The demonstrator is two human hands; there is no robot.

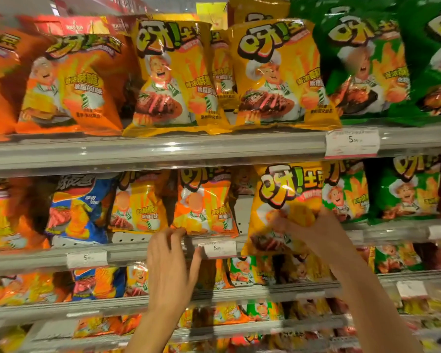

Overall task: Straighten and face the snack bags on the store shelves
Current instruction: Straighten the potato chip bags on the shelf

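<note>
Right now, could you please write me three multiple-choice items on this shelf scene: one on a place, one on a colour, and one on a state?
1. On which shelf does the yellow bag in the right hand sit?
A. the top shelf
B. the second shelf
C. the bottom shelf

2. What colour are the bags at the right end of the top shelf?
A. green
B. blue
C. purple

3. What is the left hand doing?
A. gripping a blue bag
B. reaching to the shelf edge, holding nothing
C. holding a price tag

Answers: 1 B, the bag stands below the top shelf, beside the orange bag. 2 A, the green bags stand there. 3 B, its fingers are loosely spread near the orange bag's base, gripping nothing.
</note>
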